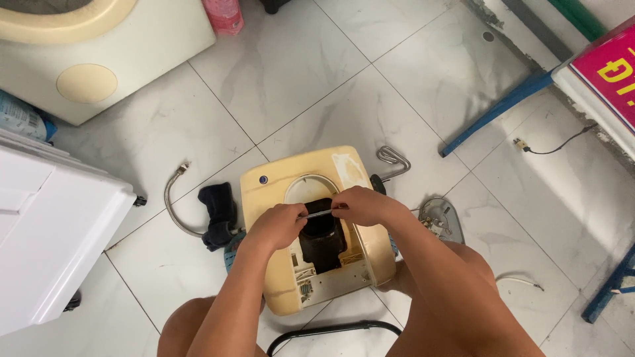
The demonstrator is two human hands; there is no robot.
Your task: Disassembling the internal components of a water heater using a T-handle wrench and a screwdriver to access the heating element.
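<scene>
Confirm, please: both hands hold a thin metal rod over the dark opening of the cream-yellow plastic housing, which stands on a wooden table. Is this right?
Not fully. The head view shows the cream-yellow plastic housing lying on a white marble-patterned tile floor, not on a wooden table. The rest holds: the left hand and the right hand hold the thin metal rod over the dark opening.

Both hands are meeting over a cream-yellow appliance casing (311, 231) lying on the tiled floor (317, 79). The left hand (278, 226) and right hand (365, 205) are pinching a thin metal rod (319, 213) above a black part (322, 241) inside.
</scene>
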